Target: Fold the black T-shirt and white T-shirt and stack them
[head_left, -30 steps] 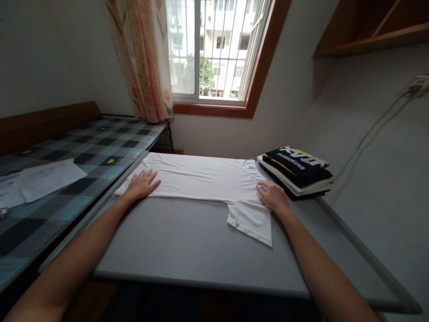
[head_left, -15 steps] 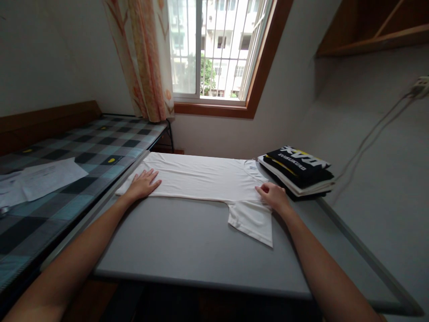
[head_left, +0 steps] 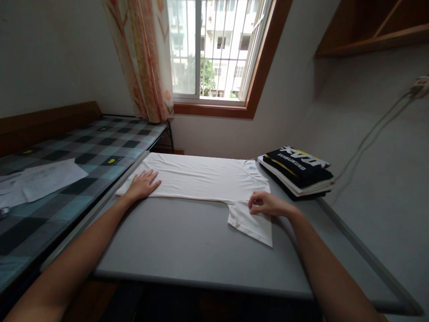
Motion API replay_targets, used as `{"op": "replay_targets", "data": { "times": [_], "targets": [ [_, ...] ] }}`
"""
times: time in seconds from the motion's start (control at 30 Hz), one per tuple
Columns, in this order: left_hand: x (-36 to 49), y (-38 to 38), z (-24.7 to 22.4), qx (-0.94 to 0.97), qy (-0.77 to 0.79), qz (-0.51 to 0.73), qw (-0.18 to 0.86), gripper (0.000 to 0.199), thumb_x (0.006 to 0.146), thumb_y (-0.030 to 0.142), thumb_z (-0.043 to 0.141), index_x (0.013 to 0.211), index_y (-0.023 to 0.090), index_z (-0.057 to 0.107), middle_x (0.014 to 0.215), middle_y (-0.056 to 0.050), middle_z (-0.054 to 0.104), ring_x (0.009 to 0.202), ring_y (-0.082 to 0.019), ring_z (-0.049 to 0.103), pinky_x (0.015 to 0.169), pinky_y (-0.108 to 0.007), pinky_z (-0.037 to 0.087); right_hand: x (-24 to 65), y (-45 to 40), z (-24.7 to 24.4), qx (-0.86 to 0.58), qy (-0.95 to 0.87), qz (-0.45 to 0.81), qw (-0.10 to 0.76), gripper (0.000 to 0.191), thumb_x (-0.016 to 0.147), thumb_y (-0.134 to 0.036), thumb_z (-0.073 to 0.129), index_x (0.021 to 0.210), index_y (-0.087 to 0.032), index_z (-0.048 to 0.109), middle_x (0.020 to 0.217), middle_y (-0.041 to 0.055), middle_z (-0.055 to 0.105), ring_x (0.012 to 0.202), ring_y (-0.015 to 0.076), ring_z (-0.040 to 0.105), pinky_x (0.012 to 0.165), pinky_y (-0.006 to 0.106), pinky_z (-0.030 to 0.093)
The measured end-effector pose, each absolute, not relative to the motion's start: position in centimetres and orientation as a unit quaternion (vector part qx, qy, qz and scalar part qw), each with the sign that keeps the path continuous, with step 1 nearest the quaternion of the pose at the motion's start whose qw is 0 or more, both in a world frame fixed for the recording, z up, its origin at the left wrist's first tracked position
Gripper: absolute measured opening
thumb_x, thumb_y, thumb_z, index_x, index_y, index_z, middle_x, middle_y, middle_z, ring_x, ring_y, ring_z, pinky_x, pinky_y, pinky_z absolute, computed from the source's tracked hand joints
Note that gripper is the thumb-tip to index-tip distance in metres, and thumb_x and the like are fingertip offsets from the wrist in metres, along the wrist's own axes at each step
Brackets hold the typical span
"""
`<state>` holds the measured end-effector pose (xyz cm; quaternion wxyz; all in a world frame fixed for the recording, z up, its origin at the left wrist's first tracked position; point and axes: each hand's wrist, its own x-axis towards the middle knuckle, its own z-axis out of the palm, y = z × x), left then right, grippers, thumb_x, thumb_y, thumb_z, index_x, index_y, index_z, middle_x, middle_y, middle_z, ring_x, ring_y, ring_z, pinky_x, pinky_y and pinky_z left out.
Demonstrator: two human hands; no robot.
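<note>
A white T-shirt lies across the grey table, its neckline toward the right and one sleeve pointing toward me. My left hand rests flat on the shirt near its left end, fingers spread. Over the top of the sleeve is my right hand, thumb and forefinger curled toward each other with a small gap between them, and no fabric visibly lifted. Just beyond my right hand sits a stack of folded clothes, with a black printed one on top.
The grey table has a raised rim along its right side. On the left, a bed with a checked cover holds papers. A curtain hangs beside the barred window. A wooden shelf and cables are at the right.
My right hand has moved from beside the neckline toward me, down onto the upper sleeve. My left hand and the shirt look unchanged.
</note>
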<state>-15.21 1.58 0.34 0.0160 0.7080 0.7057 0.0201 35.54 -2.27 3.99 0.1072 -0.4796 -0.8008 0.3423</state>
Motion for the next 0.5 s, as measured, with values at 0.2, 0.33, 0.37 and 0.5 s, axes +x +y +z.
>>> {"op": "replay_targets", "data": {
  "times": [0.2, 0.33, 0.37, 0.5],
  "targets": [
    [-15.28, 1.63, 0.18, 0.708, 0.705, 0.032, 0.026, 0.068, 0.094, 0.055, 0.030, 0.153, 0.020, 0.034, 0.161, -0.009, 0.026, 0.148, -0.034, 0.020, 0.116, -0.056, 0.018, 35.17, -2.34, 3.86, -0.484, -0.797, 0.343, 0.116, 0.036, 0.066, -0.052, 0.074, 0.072, -0.017, 0.074, 0.080, 0.0059, 0.060, 0.075, 0.0195, 0.055, 0.070, 0.030, 0.043],
    [-15.74, 1.81, -0.16, 0.715, 0.696, 0.072, 0.015, 0.064, 0.093, 0.054, 0.037, 0.146, 0.020, 0.045, 0.157, -0.012, 0.035, 0.145, -0.036, 0.028, 0.114, -0.058, 0.022, 34.97, -2.51, 4.21, -0.480, -0.800, 0.340, 0.117, 0.035, 0.069, -0.052, 0.072, 0.071, -0.017, 0.073, 0.082, 0.0063, 0.060, 0.076, 0.0195, 0.055, 0.070, 0.030, 0.044],
    [-15.85, 1.87, -0.19, 0.723, 0.684, 0.095, 0.009, 0.061, 0.092, 0.052, 0.039, 0.142, 0.019, 0.050, 0.153, -0.012, 0.041, 0.143, -0.035, 0.032, 0.114, -0.057, 0.025, 34.97, -2.50, 4.21, -0.478, -0.802, 0.339, 0.117, 0.035, 0.070, -0.052, 0.071, 0.071, -0.017, 0.073, 0.082, 0.0063, 0.060, 0.076, 0.0194, 0.055, 0.070, 0.030, 0.044],
    [-15.13, 1.97, 0.23, 0.781, 0.578, 0.238, -0.004, 0.046, 0.089, 0.046, 0.047, 0.118, 0.016, 0.066, 0.128, -0.013, 0.064, 0.123, -0.026, 0.055, 0.108, -0.042, 0.039, 35.20, -2.26, 3.82, -0.473, -0.803, 0.342, 0.120, 0.037, 0.070, -0.054, 0.071, 0.072, -0.017, 0.073, 0.081, 0.0057, 0.060, 0.075, 0.0186, 0.055, 0.068, 0.030, 0.043]
  ]
}}
